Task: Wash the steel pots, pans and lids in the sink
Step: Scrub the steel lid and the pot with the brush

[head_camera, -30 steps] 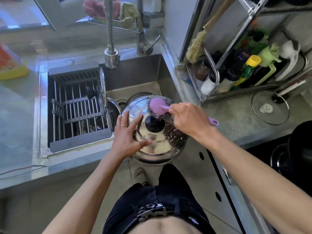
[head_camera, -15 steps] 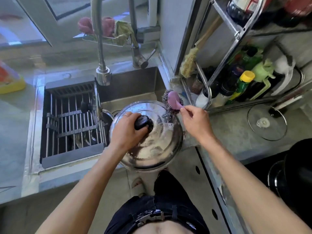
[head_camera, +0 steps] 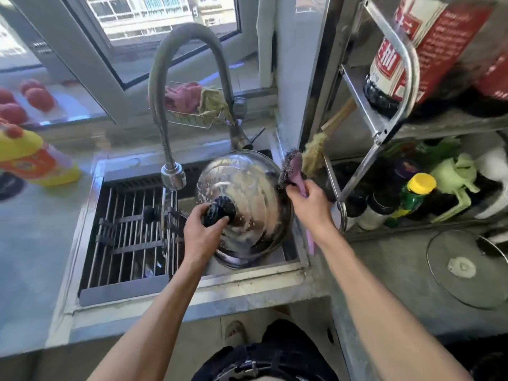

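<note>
A large steel lid (head_camera: 247, 199), smeared with soap foam, is held tilted over the sink (head_camera: 247, 270). My left hand (head_camera: 200, 235) grips its black knob (head_camera: 220, 210). My right hand (head_camera: 310, 204) holds the pink handle of a steel-wool scrubber (head_camera: 288, 171), whose head touches the lid's upper right rim. Another lid's rim (head_camera: 165, 210) stands on edge in the drying rack, left of the held lid.
A drying rack (head_camera: 129, 237) fills the sink's left half. The curved faucet (head_camera: 173, 174) hangs just left of the lid. A shelf rack with bottles (head_camera: 412, 193) stands right. A glass lid (head_camera: 464, 268) lies on the right counter. A yellow detergent bottle (head_camera: 33, 158) sits left.
My left hand went from flat on the lid to gripping its knob. The lid was lifted and tilted up over the sink. The scrubber moved from the lid's top to its right rim.
</note>
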A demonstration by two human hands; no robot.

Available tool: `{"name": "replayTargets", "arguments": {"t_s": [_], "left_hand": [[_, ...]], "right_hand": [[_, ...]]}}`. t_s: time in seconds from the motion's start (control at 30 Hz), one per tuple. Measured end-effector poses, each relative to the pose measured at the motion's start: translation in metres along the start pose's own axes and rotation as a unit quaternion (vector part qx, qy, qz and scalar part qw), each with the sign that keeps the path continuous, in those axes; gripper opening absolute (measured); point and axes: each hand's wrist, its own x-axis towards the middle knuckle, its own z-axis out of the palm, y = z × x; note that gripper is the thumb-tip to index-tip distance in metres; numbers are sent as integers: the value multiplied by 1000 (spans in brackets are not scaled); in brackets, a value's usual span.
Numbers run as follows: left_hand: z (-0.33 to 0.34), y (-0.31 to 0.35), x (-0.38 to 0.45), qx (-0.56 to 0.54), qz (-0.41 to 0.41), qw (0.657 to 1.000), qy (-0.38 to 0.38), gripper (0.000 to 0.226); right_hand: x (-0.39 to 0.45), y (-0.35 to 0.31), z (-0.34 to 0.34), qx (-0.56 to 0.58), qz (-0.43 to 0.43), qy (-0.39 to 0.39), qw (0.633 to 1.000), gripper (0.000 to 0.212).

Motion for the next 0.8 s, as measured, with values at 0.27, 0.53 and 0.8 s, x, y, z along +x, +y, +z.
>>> {"name": "replayTargets", "arguments": {"t_s": [0.27, 0.53, 0.8], "left_hand": [[15, -40, -19, -78, -77, 994, -13, 38], [-22, -5, -4, 72, 143, 987, 27, 21], [-27, 36, 37, 336, 273, 877, -208, 16]], "right_hand": [[14, 7, 25, 147, 123, -121, 974, 25], [3, -3, 42, 1, -10, -157, 987, 22], [-25, -13, 48, -38, -49, -202, 978, 15]]}}
